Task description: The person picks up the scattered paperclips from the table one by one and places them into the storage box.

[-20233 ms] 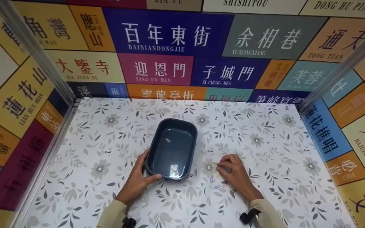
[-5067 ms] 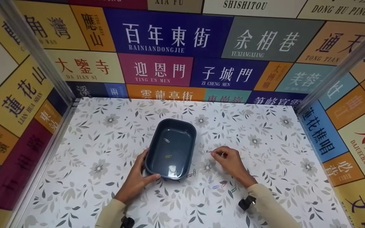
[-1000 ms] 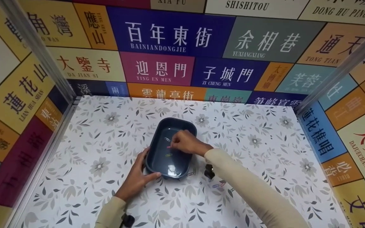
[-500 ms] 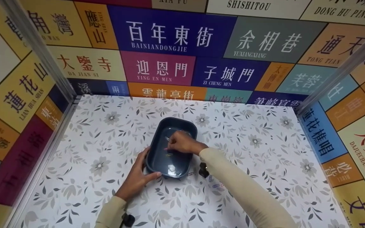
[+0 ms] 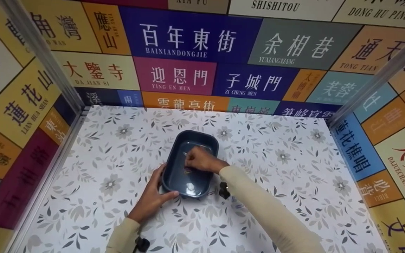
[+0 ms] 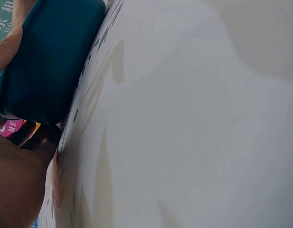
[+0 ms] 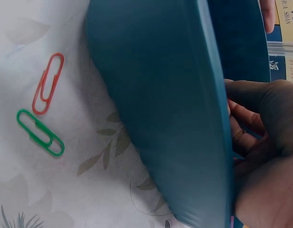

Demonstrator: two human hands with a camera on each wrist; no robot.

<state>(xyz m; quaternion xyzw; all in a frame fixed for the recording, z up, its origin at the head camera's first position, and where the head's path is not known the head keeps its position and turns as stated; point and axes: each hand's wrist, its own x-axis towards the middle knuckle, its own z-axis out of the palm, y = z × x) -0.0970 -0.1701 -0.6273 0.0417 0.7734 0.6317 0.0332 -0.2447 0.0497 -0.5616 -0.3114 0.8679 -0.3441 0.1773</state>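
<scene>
- Left grip (image 5: 153,199) clasps the blue tray (image 5: 178,182), likely stiff!
- Right grip (image 5: 201,160) sits inside, bunched; pinching anything? Can't tell.
- Red paper clip (image 7: 56,86): looks light, slick; take its long sides.

I can see the glossy dark-blue rectangular dish with rounded corners (image 5: 176,177) standing upright, a pale looped paper clip (image 5: 185,153) on its floor, with a red wire paper clip (image 7: 48,83) and a green wire paper clip (image 7: 40,133) lying flat outside, near its wall.

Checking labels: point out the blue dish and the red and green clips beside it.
Blue dish (image 5: 181,182), head view: bare floor.
Red clip (image 7: 54,86), right wrist view: wire.
Green clip (image 7: 43,128), right wrist view: wire.
</scene>
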